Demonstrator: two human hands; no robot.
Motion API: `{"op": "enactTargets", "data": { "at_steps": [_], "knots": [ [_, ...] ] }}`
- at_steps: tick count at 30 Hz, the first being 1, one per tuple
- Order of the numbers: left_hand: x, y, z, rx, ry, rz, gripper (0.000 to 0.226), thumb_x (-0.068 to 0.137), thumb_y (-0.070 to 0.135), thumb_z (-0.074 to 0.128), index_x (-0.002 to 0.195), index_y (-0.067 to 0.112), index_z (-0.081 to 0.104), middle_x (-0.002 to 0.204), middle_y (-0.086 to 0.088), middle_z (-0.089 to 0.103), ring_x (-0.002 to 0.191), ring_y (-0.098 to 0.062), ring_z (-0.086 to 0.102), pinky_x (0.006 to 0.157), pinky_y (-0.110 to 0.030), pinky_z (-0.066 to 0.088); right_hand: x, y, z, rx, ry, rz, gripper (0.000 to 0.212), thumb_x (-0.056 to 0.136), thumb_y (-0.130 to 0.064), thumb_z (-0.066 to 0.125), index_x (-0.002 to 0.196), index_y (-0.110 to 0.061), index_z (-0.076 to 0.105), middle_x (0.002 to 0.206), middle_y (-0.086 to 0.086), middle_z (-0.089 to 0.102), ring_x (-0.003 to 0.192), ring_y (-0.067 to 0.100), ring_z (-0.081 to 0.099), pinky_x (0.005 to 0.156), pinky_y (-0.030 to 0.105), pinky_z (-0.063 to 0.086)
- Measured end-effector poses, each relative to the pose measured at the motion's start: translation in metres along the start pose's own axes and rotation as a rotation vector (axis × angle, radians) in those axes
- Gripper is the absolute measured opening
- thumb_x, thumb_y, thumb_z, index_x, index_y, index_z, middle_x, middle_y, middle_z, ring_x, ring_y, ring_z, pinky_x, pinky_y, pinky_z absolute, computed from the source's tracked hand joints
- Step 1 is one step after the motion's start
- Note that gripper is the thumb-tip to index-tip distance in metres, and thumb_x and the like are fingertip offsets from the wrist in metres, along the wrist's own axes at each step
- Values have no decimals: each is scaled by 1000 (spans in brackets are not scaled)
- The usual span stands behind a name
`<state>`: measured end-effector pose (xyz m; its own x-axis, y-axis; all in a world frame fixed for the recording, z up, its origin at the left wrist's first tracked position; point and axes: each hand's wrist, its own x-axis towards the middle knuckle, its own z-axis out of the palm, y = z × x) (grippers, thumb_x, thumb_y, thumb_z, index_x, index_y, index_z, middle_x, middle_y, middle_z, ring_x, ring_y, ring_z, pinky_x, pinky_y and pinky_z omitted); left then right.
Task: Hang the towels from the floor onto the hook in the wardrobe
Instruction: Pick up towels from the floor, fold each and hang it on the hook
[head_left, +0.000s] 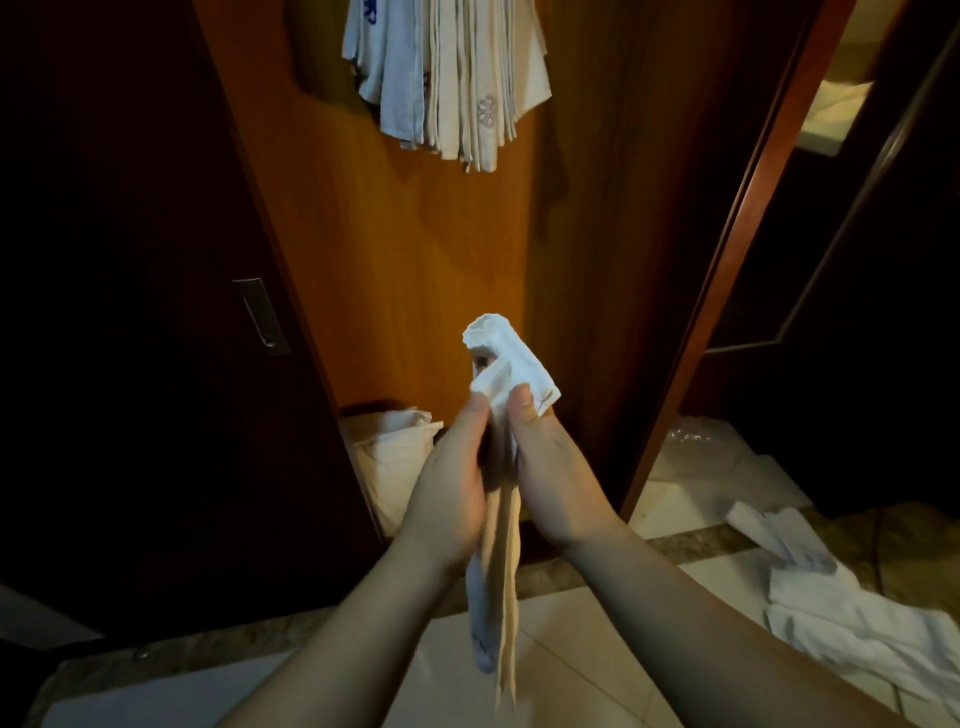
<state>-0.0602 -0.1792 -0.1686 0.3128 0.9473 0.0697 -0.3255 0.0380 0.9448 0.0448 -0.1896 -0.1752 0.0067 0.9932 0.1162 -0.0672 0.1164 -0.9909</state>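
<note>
A white towel (506, 364) is bunched between both hands in front of the open wardrobe. My left hand (452, 478) and my right hand (558, 475) grip it side by side, thumbs up, and its long tail hangs down between my forearms. Several pale towels (452, 78) hang together high on the wardrobe's wooden back panel (415, 249); the hook itself is hidden behind them. More white towels (841, 603) lie crumpled on the tiled floor at the lower right.
A dark sliding door with a metal handle (262, 317) stands on the left. Another door frame (727, 249) rises on the right. A folded white bundle (395, 452) sits on the wardrobe floor, and white items (711, 457) lie by the right frame.
</note>
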Motion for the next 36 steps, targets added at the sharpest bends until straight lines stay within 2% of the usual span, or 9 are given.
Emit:
{"op": "enactTargets", "data": {
  "at_steps": [4, 8, 13, 18, 22, 25, 27, 29, 36],
  "knots": [
    [8, 18, -1, -83, -109, -60, 62, 94, 50, 45, 131, 2, 58, 123, -12, 71, 120, -18, 65, 87, -21, 55, 3, -11, -5, -1, -34, -36, 41, 94, -62, 35, 116, -38, 59, 107, -30, 70, 110, -12, 61, 84, 2, 44],
    [15, 23, -1, -93, -166, -107, 53, 84, 49, 40, 103, 17, 77, 108, -3, 77, 107, -10, 70, 82, -20, 57, 6, -17, -9, -156, -43, -87, 22, 99, -55, 43, 106, -55, 63, 113, -8, 69, 110, 5, 64, 82, 14, 51],
    [20, 27, -3, -10, -187, -66, 58, 92, 59, 41, 125, 18, 64, 133, -5, 66, 131, -18, 56, 109, -31, 44, 11, -15, -20, -308, 9, -136, 8, 100, -49, 49, 103, -47, 57, 103, -8, 66, 93, 8, 66, 67, 8, 49],
    [26, 26, 0, 35, -236, -27, 59, 95, 55, 30, 129, 25, 67, 153, 1, 48, 145, -11, 38, 124, -41, 19, 12, -20, -29, -270, 57, -138, 46, 96, -59, 40, 122, -28, 63, 100, -3, 73, 95, 4, 69, 75, 15, 52],
    [32, 34, -1, 304, -198, 65, 44, 93, 55, 39, 122, 41, 69, 146, 15, 54, 138, -2, 44, 115, -32, 33, 16, -33, -43, -243, 95, -132, 49, 89, -69, 39, 107, -32, 66, 102, 0, 74, 91, 12, 71, 75, 23, 56],
    [43, 43, -3, 462, 25, 202, 28, 93, 41, 58, 119, 42, 66, 123, 25, 64, 113, 7, 58, 82, -10, 49, 24, -45, -54, -223, 119, -132, 53, 94, -68, 40, 109, -27, 69, 105, 4, 75, 96, 18, 73, 75, 32, 58],
    [54, 50, -6, 540, 126, 237, 50, 89, 40, 71, 134, 37, 50, 134, 20, 53, 117, 2, 51, 86, -15, 44, 29, -52, -59, -156, 90, -133, 46, 95, -65, 44, 109, -32, 73, 107, -2, 76, 101, 15, 73, 80, 27, 59],
    [64, 58, -10, 544, 62, 179, 74, 77, 50, 78, 140, 30, 43, 134, 15, 51, 119, -4, 52, 96, -24, 45, 35, -58, -63, -76, 29, -120, 40, 91, -65, 49, 104, -40, 77, 112, 0, 76, 108, 19, 72, 94, 37, 57],
    [76, 79, -14, 397, -249, 69, 41, 81, 32, 77, 119, 20, 70, 116, -1, 74, 106, -20, 71, 81, -28, 58, 48, -75, -83, -7, -124, -86, 58, 97, -59, 45, 136, -19, 62, 133, 12, 66, 126, 29, 62, 111, 54, 43]
  ]
}}
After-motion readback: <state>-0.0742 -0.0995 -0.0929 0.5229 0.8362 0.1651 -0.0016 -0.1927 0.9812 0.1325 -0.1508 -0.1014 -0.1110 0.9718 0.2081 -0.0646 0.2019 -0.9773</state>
